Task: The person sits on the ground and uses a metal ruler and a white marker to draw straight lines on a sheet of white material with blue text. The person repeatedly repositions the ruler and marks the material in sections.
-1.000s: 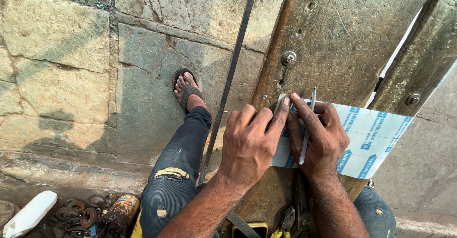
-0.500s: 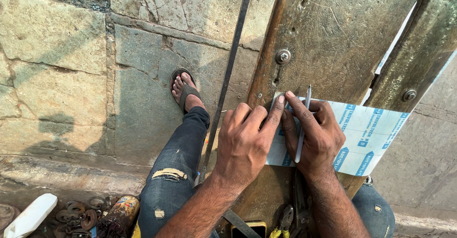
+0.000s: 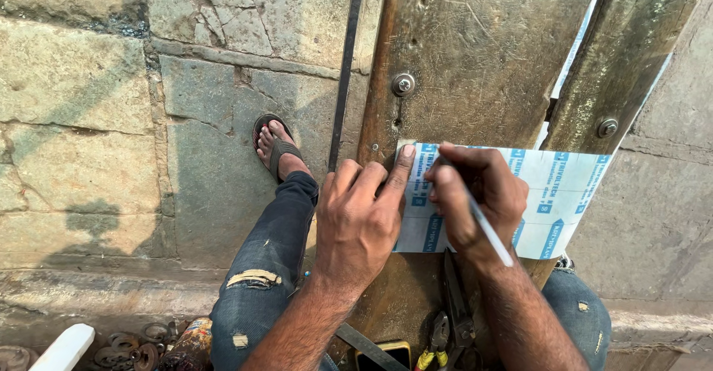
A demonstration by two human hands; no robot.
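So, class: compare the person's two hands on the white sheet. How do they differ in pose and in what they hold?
The left hand holds nothing and lies spread, fingers pressing the left edge of the white sheet; the right hand is curled around a thin white pen-like tool. The left hand lies mostly off the sheet, on the wooden plank; the right hand lies over the sheet. Both touch the sheet near its left end.

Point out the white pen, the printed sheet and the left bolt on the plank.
white pen (image 3: 486, 228), head view, mid-shaft below the right hand.
printed sheet (image 3: 568, 193), head view, bare right part.
left bolt (image 3: 402, 84), head view, its head.
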